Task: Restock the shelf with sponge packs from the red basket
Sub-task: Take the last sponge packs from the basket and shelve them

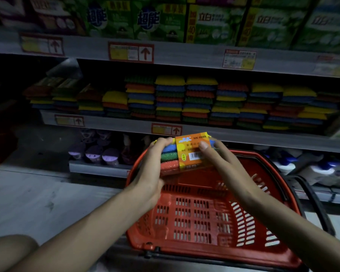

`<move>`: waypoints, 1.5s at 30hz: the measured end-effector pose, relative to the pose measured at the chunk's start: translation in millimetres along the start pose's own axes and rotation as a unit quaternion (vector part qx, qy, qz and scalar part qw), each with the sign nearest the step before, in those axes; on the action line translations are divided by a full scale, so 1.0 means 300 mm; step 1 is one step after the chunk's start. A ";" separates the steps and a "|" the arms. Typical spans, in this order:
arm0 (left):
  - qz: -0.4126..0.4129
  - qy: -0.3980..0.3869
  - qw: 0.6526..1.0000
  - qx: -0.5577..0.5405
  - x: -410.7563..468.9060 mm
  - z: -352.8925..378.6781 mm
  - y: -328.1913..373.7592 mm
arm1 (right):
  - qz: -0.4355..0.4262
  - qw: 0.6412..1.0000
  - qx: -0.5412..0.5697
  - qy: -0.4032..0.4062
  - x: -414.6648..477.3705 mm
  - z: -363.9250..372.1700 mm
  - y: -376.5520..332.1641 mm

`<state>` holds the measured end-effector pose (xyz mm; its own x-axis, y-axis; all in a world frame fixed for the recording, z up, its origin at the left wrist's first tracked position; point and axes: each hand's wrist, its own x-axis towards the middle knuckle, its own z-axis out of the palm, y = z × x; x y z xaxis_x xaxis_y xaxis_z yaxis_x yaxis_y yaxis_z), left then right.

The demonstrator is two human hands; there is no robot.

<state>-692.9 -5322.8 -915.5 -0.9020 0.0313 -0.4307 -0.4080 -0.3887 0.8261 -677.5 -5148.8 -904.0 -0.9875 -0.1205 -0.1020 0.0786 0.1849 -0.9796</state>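
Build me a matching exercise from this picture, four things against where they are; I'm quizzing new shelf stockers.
Things
1. sponge pack
2. red basket
3. green boxes
4. purple-topped containers

Places
A. uppermost shelf in view
B. on the floor, no packs showing inside
C. gripped between the left hand and the right hand
D. lowest shelf in view, left of the basket

Pairs: 1-C, 2-B, 3-A, 4-D
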 end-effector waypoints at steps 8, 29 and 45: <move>0.025 0.057 0.998 0.011 0.006 0.021 0.008 | -0.076 0.996 0.017 0.038 -0.045 0.070 0.041; 0.158 0.118 0.976 0.096 -0.038 0.107 0.033 | 0.005 0.993 0.112 0.019 -0.021 -0.019 -0.050; 0.240 -0.036 0.950 0.199 -0.011 0.040 0.044 | 0.047 0.984 0.163 0.061 0.005 -0.068 -0.039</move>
<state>-697.0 -5317.1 -898.9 -0.9990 0.0060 0.0446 0.0446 0.0035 0.9990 -682.6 -5131.4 -889.1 -0.9814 0.0035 -0.1919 0.1897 -0.1344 -0.9726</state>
